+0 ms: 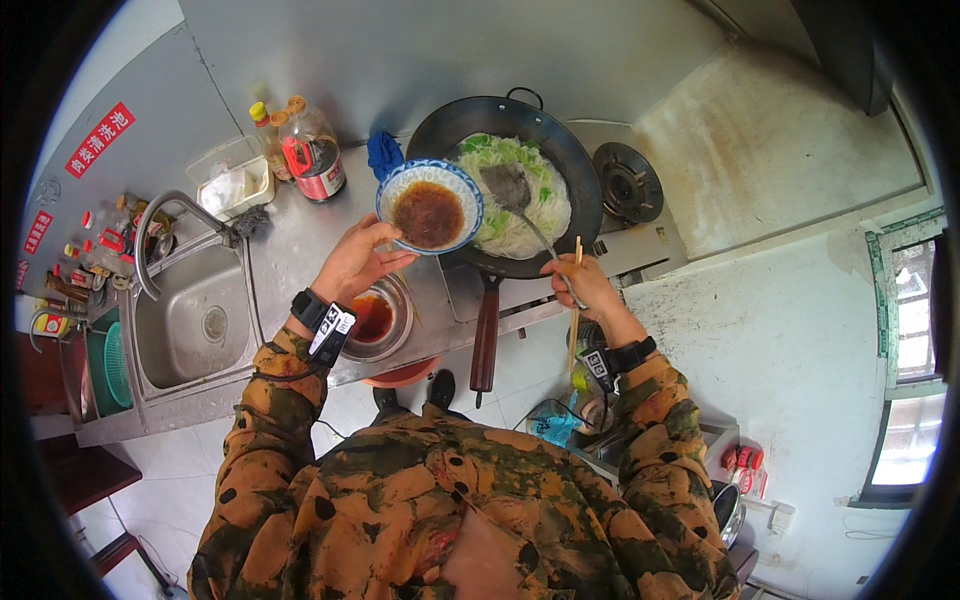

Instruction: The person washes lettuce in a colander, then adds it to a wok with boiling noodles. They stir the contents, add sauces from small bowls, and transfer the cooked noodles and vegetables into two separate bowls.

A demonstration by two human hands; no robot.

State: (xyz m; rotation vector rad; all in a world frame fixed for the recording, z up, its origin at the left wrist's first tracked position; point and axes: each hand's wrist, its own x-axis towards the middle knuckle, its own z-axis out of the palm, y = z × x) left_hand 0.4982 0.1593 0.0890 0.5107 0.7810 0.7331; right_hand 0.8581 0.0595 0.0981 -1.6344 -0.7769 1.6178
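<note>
My left hand (362, 256) grips the rim of a blue-and-white patterned bowl (384, 202) holding dark reddish-brown sauce (428, 215). The bowl is over the left edge of a large black wok (439, 124). My right hand (583, 286) is closed around the handle of a metal spatula (506, 187) and a pair of wooden chopsticks (574, 330). The spatula's blade rests on white noodles (525, 232) and shredded green vegetables (487, 154) in the wok. The wok's wooden handle (486, 337) points towards me. Below my left hand, a steel bowl (405, 319) contains red-orange liquid.
Left of the wok stand sauce bottles (315, 161), a blue cloth (385, 155) and a white plastic container (259, 180). A steel sink (187, 330) with a curved tap (146, 232) lies farther left. An uncovered gas burner (628, 182) is right of the wok.
</note>
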